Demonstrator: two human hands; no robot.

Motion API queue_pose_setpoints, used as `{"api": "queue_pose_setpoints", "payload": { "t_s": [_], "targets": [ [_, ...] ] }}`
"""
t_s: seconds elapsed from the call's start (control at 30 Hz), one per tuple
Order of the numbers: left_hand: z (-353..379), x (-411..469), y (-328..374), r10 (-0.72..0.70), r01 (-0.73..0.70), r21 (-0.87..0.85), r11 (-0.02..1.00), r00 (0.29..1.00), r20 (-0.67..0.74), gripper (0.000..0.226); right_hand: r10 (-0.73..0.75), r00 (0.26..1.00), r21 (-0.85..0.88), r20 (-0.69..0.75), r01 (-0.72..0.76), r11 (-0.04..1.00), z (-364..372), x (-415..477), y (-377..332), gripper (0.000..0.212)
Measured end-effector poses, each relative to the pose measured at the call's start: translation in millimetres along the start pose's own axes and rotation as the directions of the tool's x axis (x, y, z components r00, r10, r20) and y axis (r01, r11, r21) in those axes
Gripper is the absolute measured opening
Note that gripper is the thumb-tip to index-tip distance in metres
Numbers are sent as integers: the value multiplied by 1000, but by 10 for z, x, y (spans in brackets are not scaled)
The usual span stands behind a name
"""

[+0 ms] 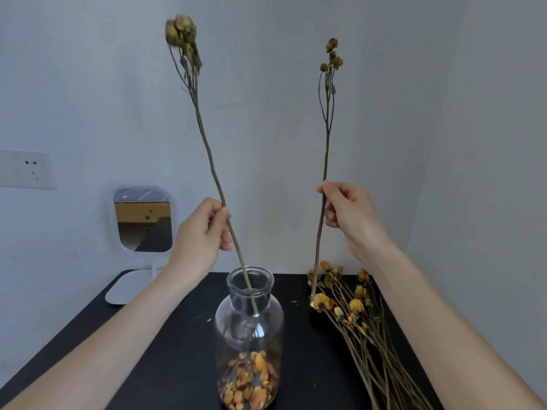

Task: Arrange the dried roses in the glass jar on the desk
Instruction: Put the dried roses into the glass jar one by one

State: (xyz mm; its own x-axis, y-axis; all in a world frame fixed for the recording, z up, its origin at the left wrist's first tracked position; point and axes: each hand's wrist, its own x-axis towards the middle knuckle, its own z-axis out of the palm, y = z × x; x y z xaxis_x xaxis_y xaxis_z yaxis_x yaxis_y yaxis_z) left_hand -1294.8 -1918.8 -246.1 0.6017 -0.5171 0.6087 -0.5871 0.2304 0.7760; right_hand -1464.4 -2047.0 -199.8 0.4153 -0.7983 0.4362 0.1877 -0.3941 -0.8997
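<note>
Two woody roses point up: left hand (204,229) pinches the left rose (207,149), foot in the glass jar (250,335); right hand (352,220) pinches the right rose (325,161), seemingly clear of our tabletop (165,350).

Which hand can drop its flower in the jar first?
Probably the left hand: its stem is in the jar's mouth. The right hand's rose hangs beside the jar, by the bunch.
</note>
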Motion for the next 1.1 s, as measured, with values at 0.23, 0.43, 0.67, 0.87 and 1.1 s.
{"api": "queue_pose_setpoints", "payload": {
  "t_s": [0.23, 0.43, 0.67, 0.87, 1.1],
  "targets": [
    [-3, -367, -211, 10, -61, 229, 971, 976, 217, 16, -39, 999, 8, -2, 39, 999, -40, 30, -27, 24],
    [-52, -474, -231, -62, -2, 235, 972, 961, 268, 9, -57, 998, -3, -6, 57, 998, -16, 21, -10, 23],
    [-127, -642, -361, -274, 348, -62, 936, 825, 494, 67, -85, 995, 23, -48, 86, 996, 26, -7, -2, 24],
    [-40, -698, -448, -256, 306, -1, 952, 798, 545, 60, -72, 995, 47, -65, 75, 996, 58, -49, 26, 26],
    [27, -732, -449, -260, 279, 24, 960, 857, 444, 62, -80, 996, 51, -44, 82, 995, 81, -135, 135, 18]
  ]
}}
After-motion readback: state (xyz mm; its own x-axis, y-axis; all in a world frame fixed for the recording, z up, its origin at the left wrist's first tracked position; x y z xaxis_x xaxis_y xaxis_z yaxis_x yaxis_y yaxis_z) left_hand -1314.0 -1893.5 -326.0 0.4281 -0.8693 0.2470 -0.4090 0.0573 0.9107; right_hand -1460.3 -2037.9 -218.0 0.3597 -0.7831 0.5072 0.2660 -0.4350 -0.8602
